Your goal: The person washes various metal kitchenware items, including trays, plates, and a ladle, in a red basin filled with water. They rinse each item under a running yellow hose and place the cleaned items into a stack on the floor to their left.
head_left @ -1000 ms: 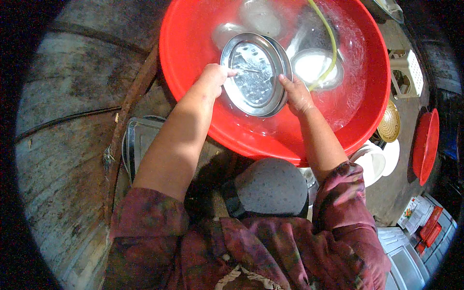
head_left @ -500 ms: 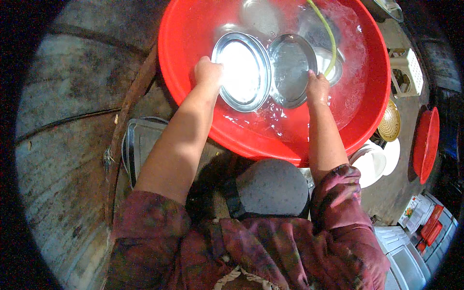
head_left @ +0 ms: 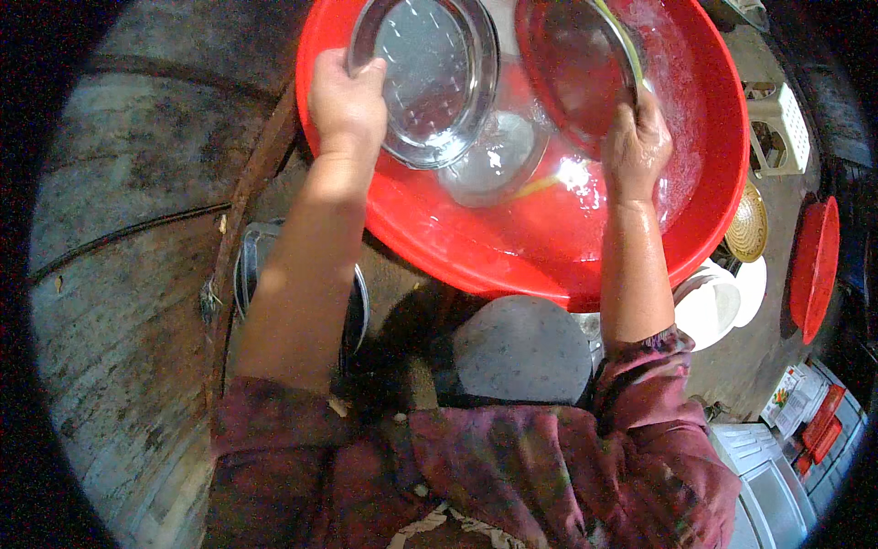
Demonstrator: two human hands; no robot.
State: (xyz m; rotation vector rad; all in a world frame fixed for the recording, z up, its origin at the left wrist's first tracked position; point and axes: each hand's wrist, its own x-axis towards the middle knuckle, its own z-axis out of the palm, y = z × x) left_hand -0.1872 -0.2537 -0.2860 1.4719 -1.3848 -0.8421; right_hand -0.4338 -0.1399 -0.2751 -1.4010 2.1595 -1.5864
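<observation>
While both hands work over the large red plastic basin [head_left: 439, 238] of water, the left hand [head_left: 347, 101] grips a round steel plate [head_left: 425, 78] by its rim, tilted, apparently to drain; the right hand [head_left: 636, 142] clasps a second, red-reflecting steel plate [head_left: 572, 69] likewise.

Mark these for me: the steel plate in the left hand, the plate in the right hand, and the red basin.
steel plate in the left hand [head_left: 425, 78], head view, on its flat centre.
plate in the right hand [head_left: 572, 69], head view, on its inner face.
red basin [head_left: 476, 256], head view, on the near rim.
</observation>
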